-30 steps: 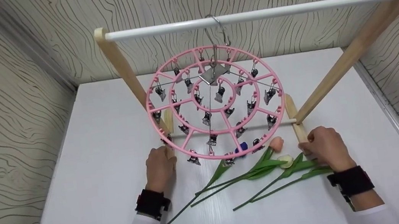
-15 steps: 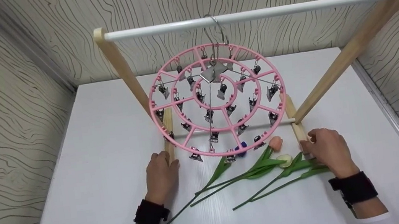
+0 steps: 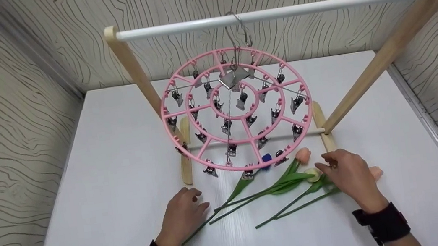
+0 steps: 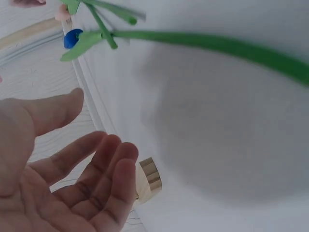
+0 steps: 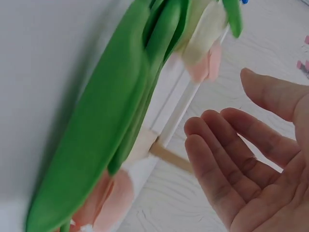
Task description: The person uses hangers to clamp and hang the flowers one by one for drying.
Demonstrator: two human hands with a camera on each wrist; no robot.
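Note:
Several artificial tulips [image 3: 278,189] lie on the white table [image 3: 113,154], with pink [image 3: 303,156], cream [image 3: 314,175] and blue [image 3: 266,159] heads. My right hand [image 3: 346,176] hovers over their leaves, fingers relaxed and holding nothing; its palm [image 5: 251,179] shows beside green leaves [image 5: 111,125]. My left hand [image 3: 182,214] hovers near the stem ends, open; the left wrist view shows its empty palm [image 4: 63,179] below a green stem [image 4: 217,46]. Above the flowers hangs a pink round clip hanger [image 3: 236,108] from a white rail [image 3: 272,14].
The wooden rack's legs [image 3: 134,70] and feet [image 3: 185,153] stand on the table behind my hands, with a thin lower crossbar [image 3: 313,131]. Patterned walls close in on the left, back and right. Another pink flower head [image 3: 375,172] lies right of my right hand.
Both hands have let go of the rack's feet and drawn back toward me. The right hand moved left over the tulips; the left hand moved down near the stems. The hanger sways slightly.

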